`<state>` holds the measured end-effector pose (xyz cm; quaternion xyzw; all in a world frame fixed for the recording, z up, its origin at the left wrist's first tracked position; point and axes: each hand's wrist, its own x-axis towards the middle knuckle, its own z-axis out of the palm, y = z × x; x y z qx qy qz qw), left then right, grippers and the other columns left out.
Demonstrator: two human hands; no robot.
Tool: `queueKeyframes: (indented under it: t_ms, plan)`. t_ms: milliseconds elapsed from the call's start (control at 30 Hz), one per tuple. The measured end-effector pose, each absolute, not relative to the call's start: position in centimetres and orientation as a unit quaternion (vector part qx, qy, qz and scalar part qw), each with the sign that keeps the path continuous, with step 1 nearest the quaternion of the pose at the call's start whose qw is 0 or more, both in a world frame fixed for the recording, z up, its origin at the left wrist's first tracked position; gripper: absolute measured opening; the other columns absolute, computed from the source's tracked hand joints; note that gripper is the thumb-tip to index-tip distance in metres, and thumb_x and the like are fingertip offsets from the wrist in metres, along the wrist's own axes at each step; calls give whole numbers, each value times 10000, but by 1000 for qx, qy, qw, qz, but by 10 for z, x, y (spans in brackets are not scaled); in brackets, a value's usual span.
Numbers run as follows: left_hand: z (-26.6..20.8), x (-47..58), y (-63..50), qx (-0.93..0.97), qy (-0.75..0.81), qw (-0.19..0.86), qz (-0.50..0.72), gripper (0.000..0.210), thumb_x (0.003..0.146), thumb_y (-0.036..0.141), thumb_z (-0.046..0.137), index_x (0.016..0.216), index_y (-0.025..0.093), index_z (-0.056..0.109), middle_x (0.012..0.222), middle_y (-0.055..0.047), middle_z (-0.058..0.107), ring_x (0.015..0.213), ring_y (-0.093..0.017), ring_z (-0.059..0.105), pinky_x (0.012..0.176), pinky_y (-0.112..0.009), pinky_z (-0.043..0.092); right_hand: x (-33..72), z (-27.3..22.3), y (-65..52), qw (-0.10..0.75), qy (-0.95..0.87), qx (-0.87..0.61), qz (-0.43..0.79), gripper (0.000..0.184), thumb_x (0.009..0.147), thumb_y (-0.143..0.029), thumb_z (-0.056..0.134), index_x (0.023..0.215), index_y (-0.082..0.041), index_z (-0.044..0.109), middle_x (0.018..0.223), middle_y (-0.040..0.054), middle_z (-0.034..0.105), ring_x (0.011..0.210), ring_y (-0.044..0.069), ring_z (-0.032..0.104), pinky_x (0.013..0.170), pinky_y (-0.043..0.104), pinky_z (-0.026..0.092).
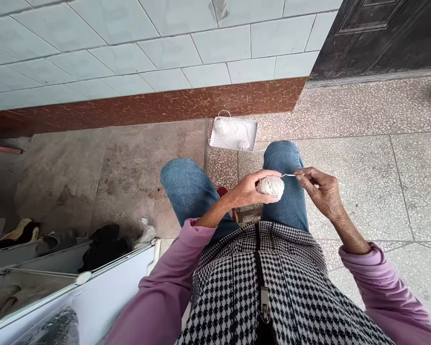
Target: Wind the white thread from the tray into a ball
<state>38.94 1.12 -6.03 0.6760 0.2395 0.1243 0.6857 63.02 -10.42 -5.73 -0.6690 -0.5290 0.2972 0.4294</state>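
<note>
My left hand (253, 188) is closed around a ball of white yarn (272, 187), held just above my lap between the knees. From the top of the ball a short strand of yarn (289, 175) runs right to my right hand (321, 189), whose thumb and forefinger pinch it. On the floor beyond my knees lies a shallow white box (249, 128). Inside it are a loose heap of white yarn (225, 128) and a smaller white yarn ball (243, 144). A thin strand shows between the box and my right knee.
A tiled wall (221, 43) with a brown base strip rises in front. At the upper right is a dark door (377, 38). A rack with shoes (104, 237) stands close on my left. Speckled floor tiles (355, 187) extend to the right.
</note>
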Motion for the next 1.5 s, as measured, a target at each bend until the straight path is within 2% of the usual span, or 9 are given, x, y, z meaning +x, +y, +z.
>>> queueKeyframes:
  t_ms: [167, 333, 433, 567, 700, 867, 1133, 1333, 1500]
  plan:
    - [-57, 386, 11, 789, 246, 545, 143, 651, 779, 254, 893, 1385, 196, 662, 1319, -121, 696, 1219, -312, 667, 1109, -506, 524, 629, -53, -107, 366, -587, -657, 301, 347, 1040, -506, 643, 926, -216, 795, 875, 76, 800, 723, 201, 686, 701, 345, 511]
    - [-60, 391, 8, 879, 222, 404, 118, 565, 825, 159, 827, 1354, 210, 636, 1276, -105, 637, 1254, -323, 603, 1127, -534, 514, 630, -35, -113, 350, -559, -565, 496, 393, 997, -570, 709, 902, -203, 814, 671, 20, 690, 576, 142, 589, 554, 286, 444]
    - [-58, 395, -2, 881, 198, 415, 109, 517, 842, 160, 814, 1327, 219, 646, 1236, -87, 625, 1229, -307, 603, 1123, -515, 516, 628, -29, -108, 417, -472, -525, 572, 399, 949, -601, 771, 933, -207, 834, 573, -17, 597, 470, 103, 436, 448, 258, 321]
    - [-46, 395, -14, 846, 173, 495, 96, 514, 846, 214, 838, 1327, 233, 659, 1242, -83, 627, 1219, -289, 623, 1115, -493, 520, 626, -45, -90, 535, -410, -612, 414, 428, 901, -629, 806, 817, -210, 787, 569, -24, 532, 484, 99, 359, 456, 271, 268]
    - [-30, 379, -2, 811, 176, 547, 106, 538, 820, 295, 887, 1316, 240, 684, 1259, -88, 639, 1189, -289, 650, 1116, -490, 514, 633, -54, -97, 435, -506, -657, 350, 442, 931, -635, 762, 851, -201, 784, 598, -13, 554, 528, 116, 414, 518, 291, 330]
    - [-28, 367, 13, 826, 192, 520, 107, 484, 806, 258, 879, 1260, 245, 713, 1231, -81, 655, 1175, -297, 653, 1120, -508, 500, 641, -23, -129, 301, -567, -481, 596, 450, 1000, -614, 698, 863, -199, 801, 665, 10, 614, 575, 124, 477, 536, 278, 373]
    - [-27, 375, -18, 777, 182, 597, 85, 533, 774, 302, 931, 1262, 247, 723, 1226, -80, 669, 1161, -282, 661, 1101, -479, 513, 622, -42, -96, 473, -499, -627, 368, 468, 923, -662, 774, 800, -216, 707, 594, -37, 443, 555, 117, 354, 544, 296, 320]
    - [-21, 354, 6, 804, 213, 546, 102, 473, 770, 257, 904, 1214, 240, 743, 1193, -74, 665, 1140, -284, 664, 1096, -494, 507, 639, -34, -131, 327, -545, -498, 589, 512, 1014, -633, 671, 778, -187, 758, 616, -8, 543, 554, 106, 430, 527, 270, 336]
    - [-32, 371, -15, 809, 188, 553, 59, 469, 775, 224, 895, 1219, 221, 744, 1182, -79, 673, 1142, -281, 657, 1082, -485, 516, 630, -31, -126, 460, -422, -484, 614, 466, 921, -641, 796, 777, -206, 711, 522, -79, 368, 449, 74, 271, 433, 249, 217]
